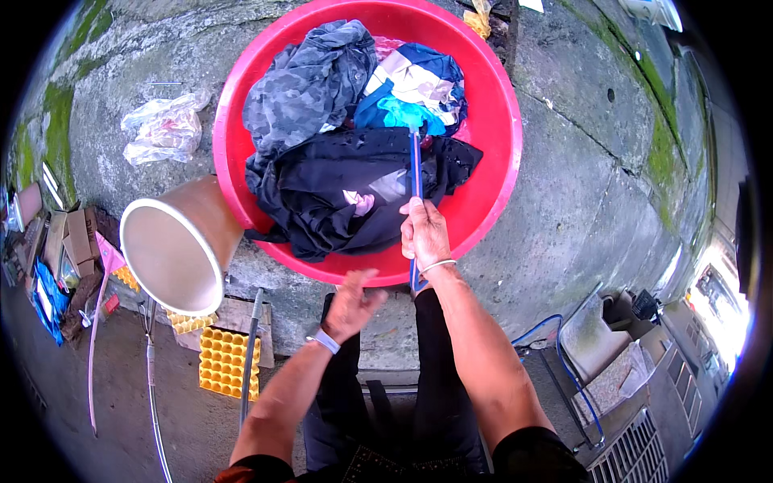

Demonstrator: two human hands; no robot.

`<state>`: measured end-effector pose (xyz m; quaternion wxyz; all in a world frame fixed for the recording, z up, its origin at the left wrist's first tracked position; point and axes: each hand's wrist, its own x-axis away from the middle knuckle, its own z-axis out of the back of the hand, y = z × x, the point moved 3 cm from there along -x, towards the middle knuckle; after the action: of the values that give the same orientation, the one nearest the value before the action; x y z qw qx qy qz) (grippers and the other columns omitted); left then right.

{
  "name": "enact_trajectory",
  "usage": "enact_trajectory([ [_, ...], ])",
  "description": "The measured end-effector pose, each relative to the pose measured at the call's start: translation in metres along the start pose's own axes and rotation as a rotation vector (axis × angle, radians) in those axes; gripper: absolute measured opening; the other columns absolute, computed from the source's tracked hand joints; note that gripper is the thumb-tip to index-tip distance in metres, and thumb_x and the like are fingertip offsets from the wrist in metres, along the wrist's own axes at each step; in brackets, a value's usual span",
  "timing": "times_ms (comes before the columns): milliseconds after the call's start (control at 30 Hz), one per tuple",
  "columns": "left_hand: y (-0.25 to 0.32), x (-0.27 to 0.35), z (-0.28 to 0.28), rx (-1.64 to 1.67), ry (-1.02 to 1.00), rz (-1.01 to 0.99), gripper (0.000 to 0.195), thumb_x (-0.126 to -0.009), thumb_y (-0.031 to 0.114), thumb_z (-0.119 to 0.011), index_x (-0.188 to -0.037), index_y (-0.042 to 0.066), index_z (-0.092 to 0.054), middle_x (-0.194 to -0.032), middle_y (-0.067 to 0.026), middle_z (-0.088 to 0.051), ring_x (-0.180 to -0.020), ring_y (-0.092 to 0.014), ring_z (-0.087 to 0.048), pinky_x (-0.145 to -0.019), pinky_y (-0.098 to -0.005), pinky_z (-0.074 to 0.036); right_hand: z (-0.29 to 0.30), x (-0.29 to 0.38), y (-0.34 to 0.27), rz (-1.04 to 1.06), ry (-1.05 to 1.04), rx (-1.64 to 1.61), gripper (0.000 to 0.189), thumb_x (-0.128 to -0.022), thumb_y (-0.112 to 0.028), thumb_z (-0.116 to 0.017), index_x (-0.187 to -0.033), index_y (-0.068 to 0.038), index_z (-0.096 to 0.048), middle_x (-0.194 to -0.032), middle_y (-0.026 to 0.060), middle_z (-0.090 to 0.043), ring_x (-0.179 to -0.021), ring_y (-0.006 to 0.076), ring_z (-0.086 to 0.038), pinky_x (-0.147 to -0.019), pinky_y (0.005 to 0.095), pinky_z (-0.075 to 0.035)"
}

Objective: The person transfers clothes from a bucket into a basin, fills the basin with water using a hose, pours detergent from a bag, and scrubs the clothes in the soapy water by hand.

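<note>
A large red plastic basin [492, 199] holds bunched clothes: a grey camouflage garment [296, 90] at the upper left, a blue and white garment [423, 72] and a turquoise cloth [404, 113] at the upper right, and a black garment [326, 175] lower down. My right hand [427, 232] is closed around a blue striped hose [415, 163], whose far end points at the turquoise cloth. By the basin's near rim, my left hand [355, 307] is slightly blurred, fingers apart, holding nothing.
A brown bucket [226, 223] lies tilted against the basin's left side. Beyond it rests a crumpled clear plastic bag [166, 130]. Yellow egg trays [229, 362], long-handled tools and cardboard [78, 238] lie at lower left. A metal grate [631, 453] and blue tubing [580, 386] are at lower right.
</note>
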<state>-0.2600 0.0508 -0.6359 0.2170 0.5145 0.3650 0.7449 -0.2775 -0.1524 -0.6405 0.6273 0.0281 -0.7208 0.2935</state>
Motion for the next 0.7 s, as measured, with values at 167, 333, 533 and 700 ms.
enact_trajectory([
  [167,0.008,0.001,-0.080,0.511,-0.116,0.264,0.047,-0.092,0.018,-0.065,-0.133,0.008,-0.044,-0.112,-0.0053,-0.057,-0.088,-0.011,-0.053,-0.069,-0.0259,-0.049,0.003,-0.018,0.014,-0.034,0.024,0.006,0.034,-0.102,-0.040,-0.046,-0.100,-0.006,-0.051,-0.059,0.0005,-0.042,-0.040,0.0081,-0.037,-0.035,0.0254,-0.030],
  [333,0.003,-0.039,-0.112,0.370,-0.044,0.228,0.022,-0.095,0.016,-0.054,-0.110,-0.001,-0.052,-0.080,-0.0106,-0.063,-0.072,-0.025,-0.064,-0.064,-0.0407,-0.050,0.010,-0.033,0.028,0.075,0.093,0.338,0.031,-0.102,-0.036,-0.046,-0.102,-0.006,-0.052,-0.060,0.0013,-0.047,-0.041,0.0095,-0.041,-0.036,0.0270,-0.034],
  [533,-0.019,-0.031,-0.135,0.493,-0.251,0.361,0.024,-0.092,0.010,-0.052,-0.115,0.002,-0.053,-0.075,-0.0078,-0.063,-0.061,-0.016,-0.063,-0.054,-0.0328,-0.050,0.044,-0.020,0.059,0.030,0.000,0.405,0.037,-0.102,-0.031,-0.043,-0.121,-0.001,-0.053,-0.061,0.0012,-0.049,-0.044,0.0087,-0.042,-0.041,0.0253,-0.037],
  [700,-0.039,-0.030,-0.136,0.143,-0.135,0.199,0.029,-0.093,0.018,-0.059,-0.115,0.001,-0.053,-0.093,-0.0125,-0.065,-0.083,-0.022,-0.067,-0.071,-0.0346,-0.054,0.071,-0.034,0.084,-0.066,0.126,0.296,0.029,-0.102,-0.028,-0.047,-0.113,-0.004,-0.057,-0.060,0.0000,-0.048,-0.046,0.0086,-0.044,-0.040,0.0265,-0.037],
])
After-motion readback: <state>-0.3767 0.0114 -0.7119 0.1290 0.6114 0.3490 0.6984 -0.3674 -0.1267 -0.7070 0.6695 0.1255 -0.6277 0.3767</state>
